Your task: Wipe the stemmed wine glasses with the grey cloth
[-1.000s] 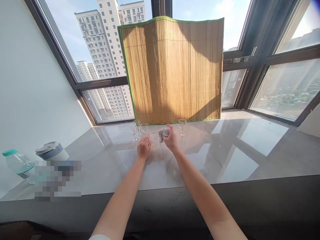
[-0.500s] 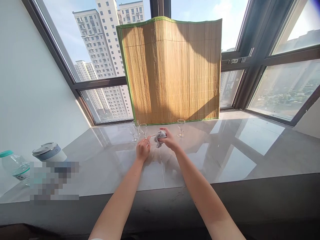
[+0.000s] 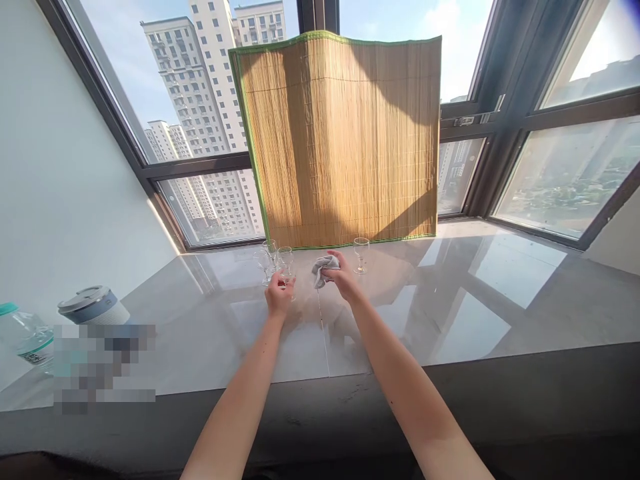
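Note:
My left hand (image 3: 279,295) has its fingers closed around a small clear stemmed glass (image 3: 287,276), low over the sill; whether its foot touches the surface I cannot tell. Just behind it stand other stemmed glasses, one glass (image 3: 261,267) at the left and another glass (image 3: 285,255) nearer the middle, their outlines overlapping. My right hand (image 3: 343,277) grips a crumpled grey cloth (image 3: 326,271), apart from the glasses. One more stemmed glass (image 3: 361,255) stands upright by itself, behind and to the right of my right hand.
A bamboo mat (image 3: 340,147) with green edging stands against the window behind the glasses. On the left of the glossy grey sill (image 3: 225,347) are a lidded cup (image 3: 95,305) and a clear plastic bottle (image 3: 33,337), beside a blurred-out patch. The sill's front edge runs below my forearms.
My left hand has moved left with the glass, away from the cloth and towards the other glasses. My right hand, still holding the cloth, has shifted slightly right, so the two hands are farther apart.

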Tool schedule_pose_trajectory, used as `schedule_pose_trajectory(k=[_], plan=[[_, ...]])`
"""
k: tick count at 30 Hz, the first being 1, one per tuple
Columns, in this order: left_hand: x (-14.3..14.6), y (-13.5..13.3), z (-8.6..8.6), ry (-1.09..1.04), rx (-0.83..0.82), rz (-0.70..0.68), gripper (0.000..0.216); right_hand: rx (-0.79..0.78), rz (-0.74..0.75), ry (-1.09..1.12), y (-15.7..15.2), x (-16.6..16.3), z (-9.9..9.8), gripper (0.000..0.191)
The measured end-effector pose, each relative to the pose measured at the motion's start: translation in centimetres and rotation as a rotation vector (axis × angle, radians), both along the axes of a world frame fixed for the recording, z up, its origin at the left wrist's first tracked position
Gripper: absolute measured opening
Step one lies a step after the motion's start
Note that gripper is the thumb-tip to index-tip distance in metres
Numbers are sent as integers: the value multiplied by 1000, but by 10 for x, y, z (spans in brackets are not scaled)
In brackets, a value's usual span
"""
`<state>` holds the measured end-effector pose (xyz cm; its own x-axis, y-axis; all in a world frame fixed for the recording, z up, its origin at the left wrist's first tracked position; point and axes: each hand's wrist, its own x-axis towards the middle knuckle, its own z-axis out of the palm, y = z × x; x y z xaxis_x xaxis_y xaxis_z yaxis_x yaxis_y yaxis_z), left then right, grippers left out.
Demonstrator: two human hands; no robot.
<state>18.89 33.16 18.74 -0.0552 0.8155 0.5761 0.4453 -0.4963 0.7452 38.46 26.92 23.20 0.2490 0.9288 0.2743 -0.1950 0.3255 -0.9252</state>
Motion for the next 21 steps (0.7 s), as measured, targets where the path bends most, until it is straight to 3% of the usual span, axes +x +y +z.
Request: schedule_pose_trajectory(k=[3, 6, 10, 21], plan=[[0, 0, 2, -35, -54, -4, 38, -83, 27, -42, 5, -6, -8, 82], [3, 0, 1, 31, -70, -128, 39, -121, 196, -78, 5, -13, -12, 88], [6, 3, -4, 46, -135, -244, 44, -150, 290, -100, 2, -18, -14, 91], [8, 0, -9, 26, -160, -439, 47, -247, 255, -202, 7, -29, -31, 88]])
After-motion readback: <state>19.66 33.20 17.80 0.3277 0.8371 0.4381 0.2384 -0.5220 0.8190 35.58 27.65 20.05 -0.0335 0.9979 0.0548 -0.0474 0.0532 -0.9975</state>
